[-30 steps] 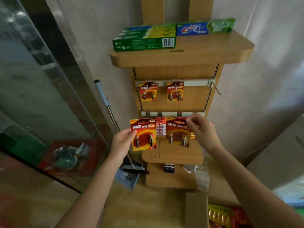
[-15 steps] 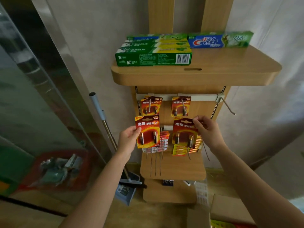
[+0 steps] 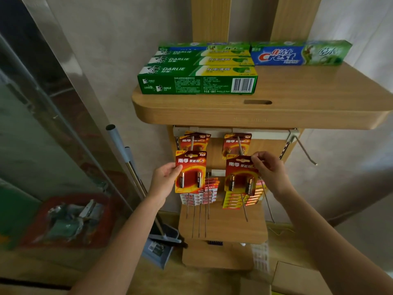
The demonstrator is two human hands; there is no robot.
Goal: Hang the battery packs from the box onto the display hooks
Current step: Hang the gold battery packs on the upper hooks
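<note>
Both forearms rise from the 6 o'clock edge of the view toward the display rack. The left hand (image 3: 164, 177) grips the left battery pack (image 3: 190, 171) at its 9 o'clock edge, thumb on the front and fingers behind. The card stands upright, face to the camera, overlapping the lower part of the hung packs (image 3: 194, 141) on the upper left hook (image 3: 192, 143). The right hand (image 3: 270, 173) pinches the right battery pack (image 3: 240, 177) at its 1 o'clock corner with curled fingers. That card tilts slightly, and its punched slot lies near the upper right hook (image 3: 240, 145); whether it is threaded cannot be told. Each pack is a red and orange blister card holding two upright cells. Each bears white Chinese characters ending in a yellow "5". At 6 o'clock of the held cards, a lower row of packs (image 3: 202, 194) hangs on long wires. On the shelf (image 3: 255, 116) at 12 o'clock lie green toothpaste boxes (image 3: 197, 81) marked "DARLIE" and "120", with a blue and green box (image 3: 299, 54) marked "Crest" at their 2 o'clock.
</note>
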